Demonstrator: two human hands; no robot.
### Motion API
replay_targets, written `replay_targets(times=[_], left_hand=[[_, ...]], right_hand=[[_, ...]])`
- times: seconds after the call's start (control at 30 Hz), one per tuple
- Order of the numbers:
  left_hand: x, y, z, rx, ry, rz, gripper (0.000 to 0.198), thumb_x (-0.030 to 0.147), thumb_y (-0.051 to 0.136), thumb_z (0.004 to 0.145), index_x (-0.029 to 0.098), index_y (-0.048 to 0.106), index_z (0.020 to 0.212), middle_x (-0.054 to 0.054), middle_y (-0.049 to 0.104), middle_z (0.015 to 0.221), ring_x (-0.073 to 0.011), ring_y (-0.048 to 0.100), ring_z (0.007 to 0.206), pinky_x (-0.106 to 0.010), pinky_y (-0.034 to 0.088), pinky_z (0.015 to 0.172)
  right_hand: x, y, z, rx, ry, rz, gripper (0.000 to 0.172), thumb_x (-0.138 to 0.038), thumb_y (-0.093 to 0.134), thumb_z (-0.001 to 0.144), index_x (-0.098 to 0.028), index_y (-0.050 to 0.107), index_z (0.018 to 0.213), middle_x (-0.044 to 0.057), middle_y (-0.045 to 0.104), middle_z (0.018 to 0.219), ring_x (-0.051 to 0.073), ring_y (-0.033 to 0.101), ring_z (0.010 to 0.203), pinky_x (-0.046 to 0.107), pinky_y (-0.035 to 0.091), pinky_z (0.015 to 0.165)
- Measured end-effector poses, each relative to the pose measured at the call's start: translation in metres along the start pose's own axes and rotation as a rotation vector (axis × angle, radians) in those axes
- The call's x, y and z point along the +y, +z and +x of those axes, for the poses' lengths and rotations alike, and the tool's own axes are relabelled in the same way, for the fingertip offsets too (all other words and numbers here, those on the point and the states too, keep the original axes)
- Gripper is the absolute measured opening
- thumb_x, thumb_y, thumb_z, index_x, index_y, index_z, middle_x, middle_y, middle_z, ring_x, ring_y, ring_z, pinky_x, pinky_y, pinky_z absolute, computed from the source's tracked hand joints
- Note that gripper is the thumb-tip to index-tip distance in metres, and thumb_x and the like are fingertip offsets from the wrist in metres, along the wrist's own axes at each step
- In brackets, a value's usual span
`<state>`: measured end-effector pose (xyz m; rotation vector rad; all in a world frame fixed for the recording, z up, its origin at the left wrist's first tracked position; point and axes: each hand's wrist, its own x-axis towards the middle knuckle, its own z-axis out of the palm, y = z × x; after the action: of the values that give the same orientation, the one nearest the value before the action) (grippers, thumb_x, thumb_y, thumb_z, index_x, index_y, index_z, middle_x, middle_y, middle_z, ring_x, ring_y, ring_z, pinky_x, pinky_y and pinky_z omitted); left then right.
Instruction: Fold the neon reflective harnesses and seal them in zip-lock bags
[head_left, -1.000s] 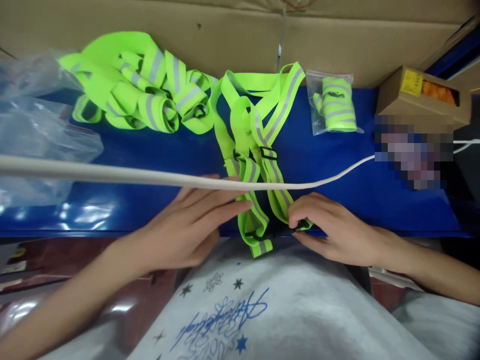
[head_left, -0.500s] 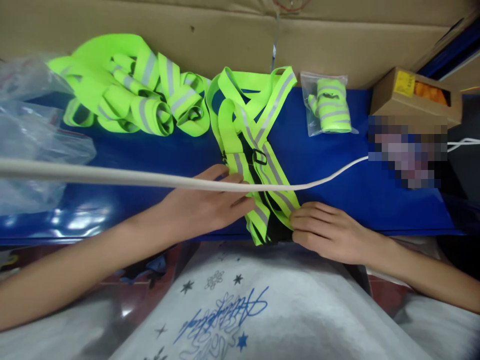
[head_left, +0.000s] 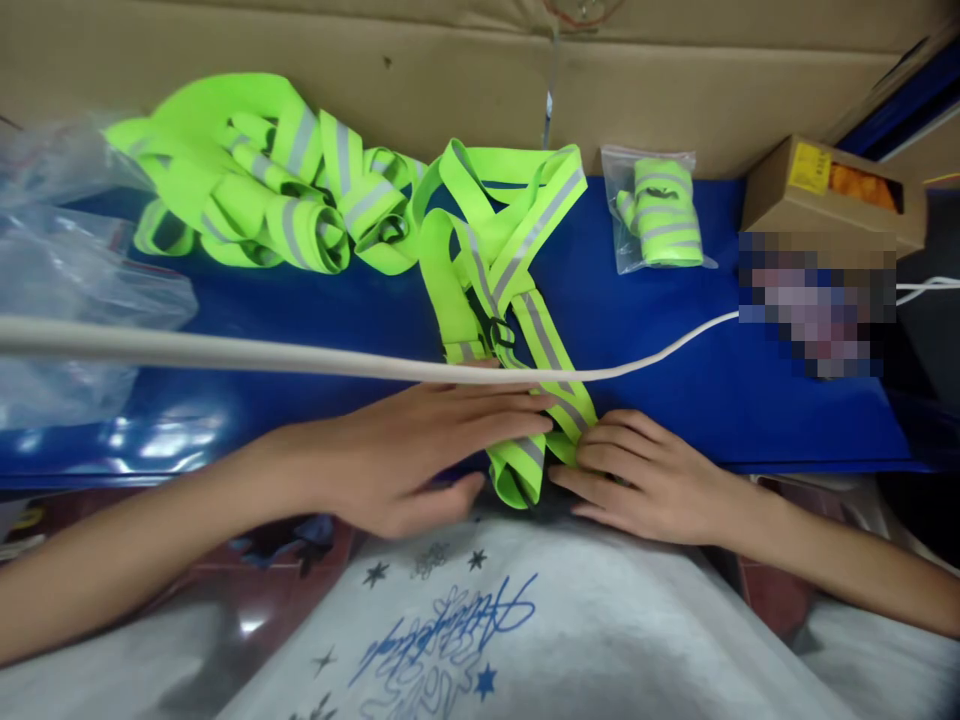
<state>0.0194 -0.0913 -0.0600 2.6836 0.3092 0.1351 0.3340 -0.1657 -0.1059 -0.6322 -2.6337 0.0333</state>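
Currently reaching across the lime harness point(head_left: 540, 235), mid-tabletop point(head_left: 720, 420), with left hand point(head_left: 409, 460) palm-down, fingers extended and thumb apart; gripping a near strap point(head_left: 576, 412) by the front edge with right hand point(head_left: 649, 475) curled inward.

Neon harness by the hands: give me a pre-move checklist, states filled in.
1. Left hand over the neon harness: ok, fingers extended across it.
2. Right hand gripping the harness: cannot tell; curled fingers hide the contact.
3. Black buckle uncovered by the hands: ok.
4. White cable out of the line of sight: not ok, it crosses in front of the harness.
5. Bagged roll apart from the harness: ok, to its right.
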Motion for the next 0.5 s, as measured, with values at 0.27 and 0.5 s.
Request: replay_targets(times=[0.27,0.5], left_hand=[[-0.034,0.003,0.039,-0.059,-0.008,-0.050,0.061,0.049,0.032,0.116,0.022,0.038,0.170,-0.008,0.030,0.179,-0.0247,0.021,0.170,-0.047,0.017,0.142],[-0.034,-0.003,0.048,0.079,0.046,0.232,0.047,0.024,0.044,0.112,0.021,0.052,0.159,-0.012,0.049,0.169,-0.0276,0.044,0.159,-0.052,0.027,0.135]], right_hand=[[-0.002,0.008,-0.008,0.093,-0.032,-0.164,0.031,-0.024,0.073,0.103,-0.014,0.075,0.132,0.008,0.075,0.134,0.024,0.063,0.130,0.043,0.049,0.117],[0.001,0.005,-0.006,0.079,-0.055,-0.120,0.032,-0.026,0.070,0.105,-0.015,0.074,0.134,0.010,0.074,0.137,0.025,0.064,0.131,0.042,0.055,0.115]])
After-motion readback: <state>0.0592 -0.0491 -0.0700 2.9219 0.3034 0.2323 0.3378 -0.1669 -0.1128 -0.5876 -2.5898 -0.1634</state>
